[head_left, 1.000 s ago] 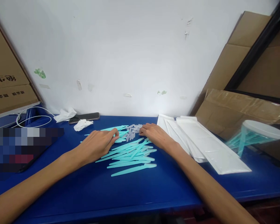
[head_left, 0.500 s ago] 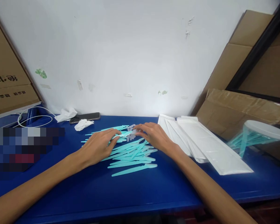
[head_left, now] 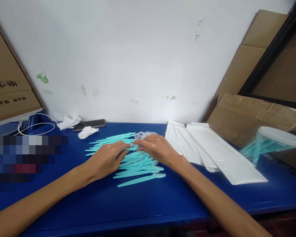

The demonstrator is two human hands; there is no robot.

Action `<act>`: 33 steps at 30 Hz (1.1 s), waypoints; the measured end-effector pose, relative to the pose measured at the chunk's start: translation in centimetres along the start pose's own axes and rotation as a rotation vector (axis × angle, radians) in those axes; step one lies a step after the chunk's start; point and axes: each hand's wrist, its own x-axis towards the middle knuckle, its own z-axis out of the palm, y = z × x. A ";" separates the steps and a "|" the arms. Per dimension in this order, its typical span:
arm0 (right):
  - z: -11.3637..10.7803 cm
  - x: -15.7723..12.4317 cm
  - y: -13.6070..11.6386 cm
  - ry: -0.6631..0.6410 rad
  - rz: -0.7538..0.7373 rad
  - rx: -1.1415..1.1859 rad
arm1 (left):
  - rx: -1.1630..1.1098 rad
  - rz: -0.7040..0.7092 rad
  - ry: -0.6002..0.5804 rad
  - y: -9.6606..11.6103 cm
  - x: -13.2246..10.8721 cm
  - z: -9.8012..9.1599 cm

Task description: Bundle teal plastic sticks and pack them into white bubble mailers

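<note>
Teal eyebrow razors point(head_left: 140, 177) lie in a loose pile on the blue table, several with pale covers over their blade ends. Over the pile, my left hand point(head_left: 108, 157) is closed in a pinch on one razor, mostly hidden by the fingers. My right hand point(head_left: 158, 147) meets it fingertip to fingertip, pinching at that razor's blade end; a clear blade cap there is largely covered. Just behind the fingers sits a small heap of translucent caps point(head_left: 144, 134). More teal razors point(head_left: 108, 140) are laid out behind my left hand.
White padded mailers point(head_left: 217, 151) overlap on the right. Beyond them a clear tub with a white lid point(head_left: 281, 136) holds more teal razors. A phone point(head_left: 93, 124), crumpled tissues point(head_left: 88, 132) and a white cable point(head_left: 39, 123) lie back left. Cardboard point(head_left: 256, 118) leans at the right.
My hands have come together and sunk slightly toward the pile. The gap between the razor in my left fingers and the clear cap in my right fingers has closed.
</note>
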 end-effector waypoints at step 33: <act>-2.3 -1.1 4.3 -0.415 0.288 -0.246 | 0.307 -0.116 -0.163 -1.5 0.5 -1.2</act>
